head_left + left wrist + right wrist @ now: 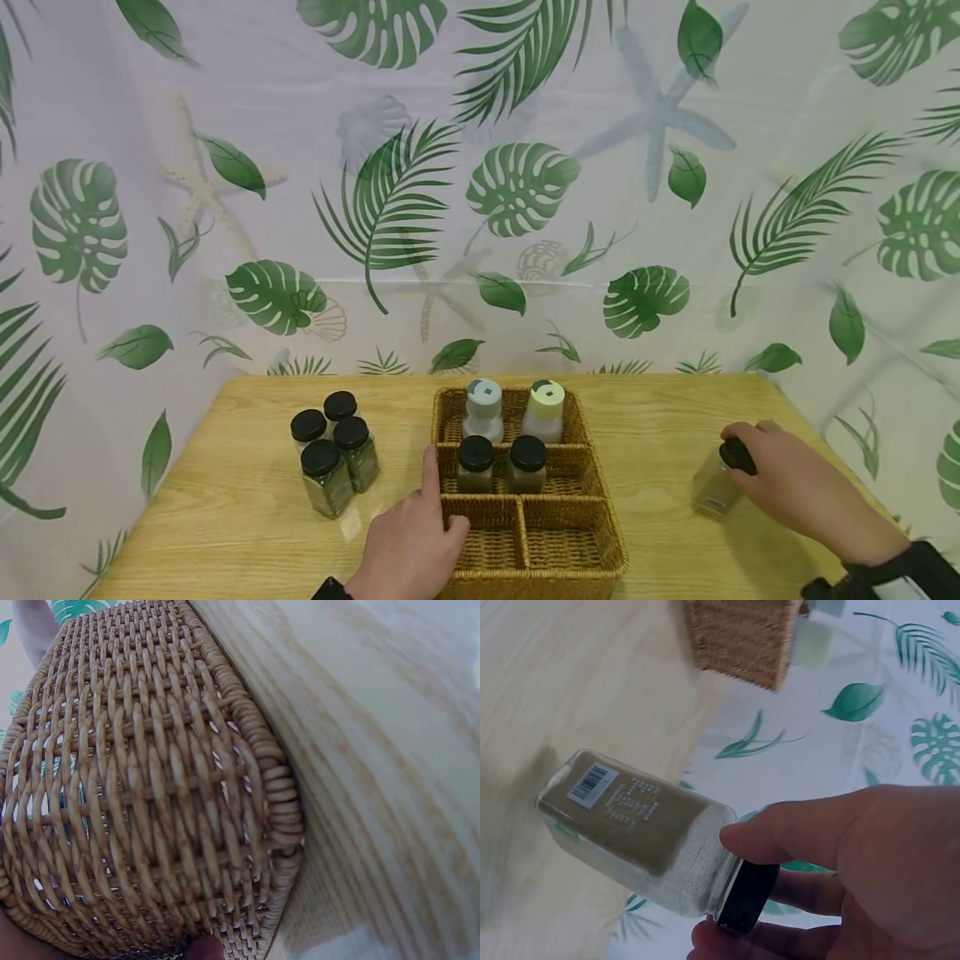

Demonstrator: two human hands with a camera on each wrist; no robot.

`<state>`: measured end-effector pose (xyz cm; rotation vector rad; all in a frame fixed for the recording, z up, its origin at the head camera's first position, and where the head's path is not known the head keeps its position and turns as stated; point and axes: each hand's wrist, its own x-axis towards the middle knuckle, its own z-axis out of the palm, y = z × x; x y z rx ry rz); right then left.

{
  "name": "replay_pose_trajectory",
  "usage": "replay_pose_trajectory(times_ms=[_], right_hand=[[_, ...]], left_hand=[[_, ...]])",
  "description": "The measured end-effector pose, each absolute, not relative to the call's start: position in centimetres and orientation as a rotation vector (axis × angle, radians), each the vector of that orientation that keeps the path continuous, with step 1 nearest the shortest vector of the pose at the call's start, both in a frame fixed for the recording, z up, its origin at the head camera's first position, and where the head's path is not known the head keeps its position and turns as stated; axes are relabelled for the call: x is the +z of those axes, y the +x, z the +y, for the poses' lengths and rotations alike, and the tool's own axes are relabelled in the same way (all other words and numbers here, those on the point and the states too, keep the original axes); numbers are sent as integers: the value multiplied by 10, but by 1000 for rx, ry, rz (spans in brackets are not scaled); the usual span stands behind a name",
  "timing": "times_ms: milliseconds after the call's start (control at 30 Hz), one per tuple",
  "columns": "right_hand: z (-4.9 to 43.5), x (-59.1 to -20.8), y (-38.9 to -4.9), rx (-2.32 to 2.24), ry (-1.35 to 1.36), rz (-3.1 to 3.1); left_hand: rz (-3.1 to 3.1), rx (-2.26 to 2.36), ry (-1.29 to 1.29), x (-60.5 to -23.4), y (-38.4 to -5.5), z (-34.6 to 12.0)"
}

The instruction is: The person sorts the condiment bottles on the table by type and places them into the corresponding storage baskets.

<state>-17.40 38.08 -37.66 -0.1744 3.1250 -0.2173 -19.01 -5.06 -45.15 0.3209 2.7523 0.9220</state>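
My right hand (783,487) grips a glass jar (641,829) by its black lid (748,896), thumb on one side and fingers on the other. Brownish powder and a barcode label show through its side; the jar is tilted, over the right part of the table. At the left side of a wicker basket (617,546), my left hand (412,542) holds the wall, index finger stretched along the rim and thumb over its inner side. A fingertip (204,947) shows against the weave in the left wrist view. Two black-lidded jars (476,467) stand in the basket's middle row.
In the basket's back row stand a white-capped bottle (483,408) and a yellow-capped bottle (544,410). A divider (522,533) splits the front row. Several black-lidded jars (327,483) cluster left on the wooden table (225,492). A leaf-patterned cloth (420,208) hangs behind.
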Motion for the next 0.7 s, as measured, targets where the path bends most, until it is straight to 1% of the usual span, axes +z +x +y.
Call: replay_pose_trajectory(times_ms=[467,700], right_hand=[[333,-348,-173,-246,-266,3172],[308,-335,-174,-250,-361,3224]], left_hand=[[2749,896,310,-451,-191,-50],[2752,893,320,-451,-191,-51]])
